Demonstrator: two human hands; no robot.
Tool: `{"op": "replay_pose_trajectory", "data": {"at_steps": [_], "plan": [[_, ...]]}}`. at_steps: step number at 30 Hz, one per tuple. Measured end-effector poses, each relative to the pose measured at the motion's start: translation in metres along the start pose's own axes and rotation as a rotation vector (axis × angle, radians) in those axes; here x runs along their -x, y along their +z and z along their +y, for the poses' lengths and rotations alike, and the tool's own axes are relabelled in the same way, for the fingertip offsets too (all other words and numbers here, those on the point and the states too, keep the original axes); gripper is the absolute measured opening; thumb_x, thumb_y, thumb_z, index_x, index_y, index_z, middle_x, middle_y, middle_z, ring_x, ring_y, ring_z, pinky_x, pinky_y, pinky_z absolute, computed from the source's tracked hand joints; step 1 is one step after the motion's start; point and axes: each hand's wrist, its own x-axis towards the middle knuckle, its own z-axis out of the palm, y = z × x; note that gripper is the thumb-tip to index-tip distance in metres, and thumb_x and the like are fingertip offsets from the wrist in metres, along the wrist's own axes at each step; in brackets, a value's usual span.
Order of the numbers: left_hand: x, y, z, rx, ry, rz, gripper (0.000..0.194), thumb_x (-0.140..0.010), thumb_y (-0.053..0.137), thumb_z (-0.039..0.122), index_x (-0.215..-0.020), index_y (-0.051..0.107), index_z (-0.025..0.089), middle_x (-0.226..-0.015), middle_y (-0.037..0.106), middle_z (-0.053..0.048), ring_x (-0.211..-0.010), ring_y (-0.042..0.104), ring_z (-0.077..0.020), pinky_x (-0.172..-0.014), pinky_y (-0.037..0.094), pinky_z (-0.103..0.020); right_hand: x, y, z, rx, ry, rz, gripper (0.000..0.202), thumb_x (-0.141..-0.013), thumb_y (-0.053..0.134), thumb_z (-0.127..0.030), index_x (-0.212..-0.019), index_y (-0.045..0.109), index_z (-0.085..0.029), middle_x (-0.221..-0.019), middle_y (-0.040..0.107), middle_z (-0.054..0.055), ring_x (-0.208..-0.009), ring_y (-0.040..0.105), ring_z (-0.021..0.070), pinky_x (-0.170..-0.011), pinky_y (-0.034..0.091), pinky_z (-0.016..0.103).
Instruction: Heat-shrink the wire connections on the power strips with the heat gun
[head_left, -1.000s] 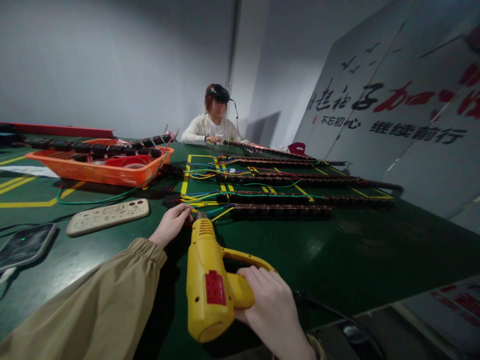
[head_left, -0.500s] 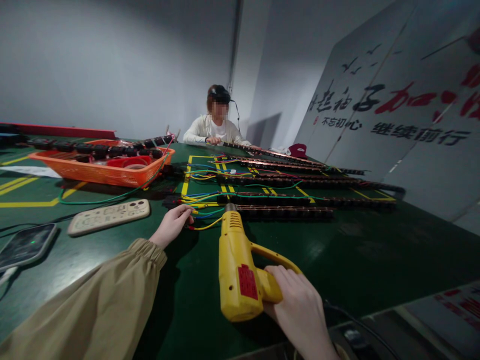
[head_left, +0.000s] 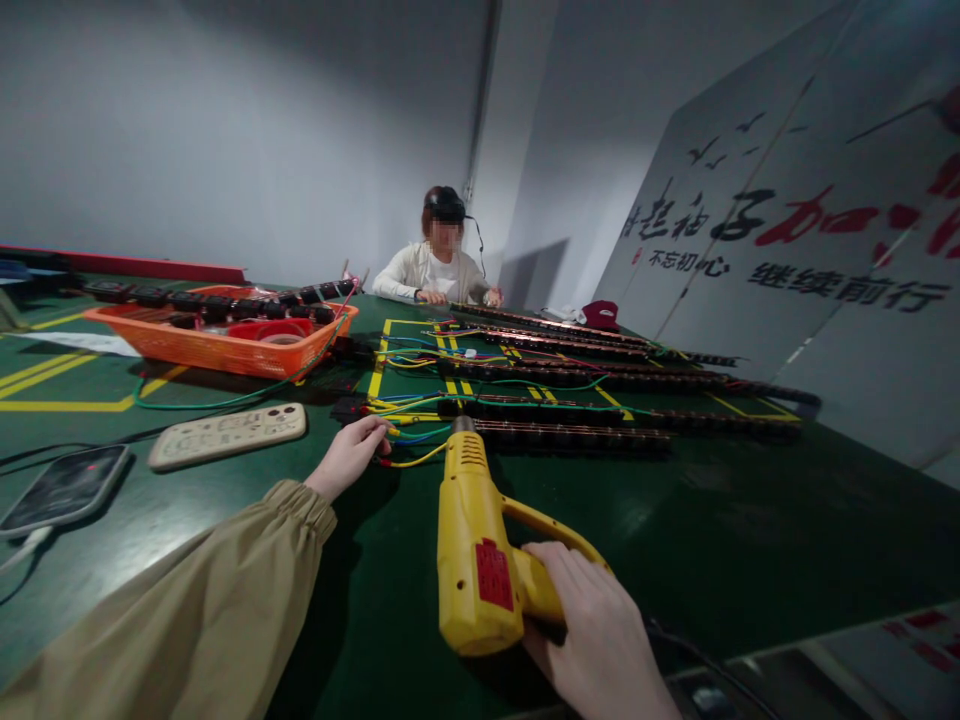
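A yellow heat gun (head_left: 474, 550) with a red label is gripped at its handle by my right hand (head_left: 592, 620). Its metal nozzle points away from me, towards coloured wires (head_left: 420, 437) at the left end of the nearest black strip (head_left: 577, 437). Left of the nozzle, my left hand (head_left: 352, 455) pinches the wires at their ends, fingers closed. Yellow, blue and green wires run from there to the strip. Several more dark strips with copper-coloured lines lie behind on the green table (head_left: 720, 530).
An orange basket (head_left: 225, 345) holding black parts and a red roll stands at the left. Two phones (head_left: 229, 437) (head_left: 67, 488) lie nearer, one cabled. Across the table sits a person (head_left: 439, 262) with hands on it. A dark red cap (head_left: 601, 315) rests at the back.
The view has shifted slightly, so things sit a little lower and further right. The person opposite has raised one hand. Both my hands keep their holds.
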Motion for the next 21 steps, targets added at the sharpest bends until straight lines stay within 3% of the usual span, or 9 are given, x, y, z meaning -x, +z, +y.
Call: {"op": "replay_pose_trajectory", "data": {"at_steps": [6,21], "plan": [[0.000,0.000,-0.003,0.017,0.007,-0.019,0.033,-0.077,0.048,0.044,-0.085,0.062,0.016,-0.061,0.060,-0.001,-0.061,0.056,-0.0152,-0.058,0.041,-0.024,0.002,0.003,0.001,-0.044,0.007,-0.050,0.043,-0.073,0.057,-0.015,-0.115,0.050,-0.022,-0.111,0.059,0.004,-0.101,0.054,0.0227,-0.088,0.040,0.040],[0.000,0.001,-0.002,0.019,0.005,-0.018,0.033,-0.076,0.049,0.047,-0.083,0.061,0.017,-0.060,0.061,-0.001,-0.060,0.057,-0.0164,-0.061,0.042,-0.026,-0.003,0.024,-0.024,-0.032,-0.122,0.134,0.045,-0.061,0.063,-0.021,-0.106,0.060,-0.020,-0.095,0.066,0.002,-0.082,0.060,0.0215,-0.075,0.046,0.032]]}}
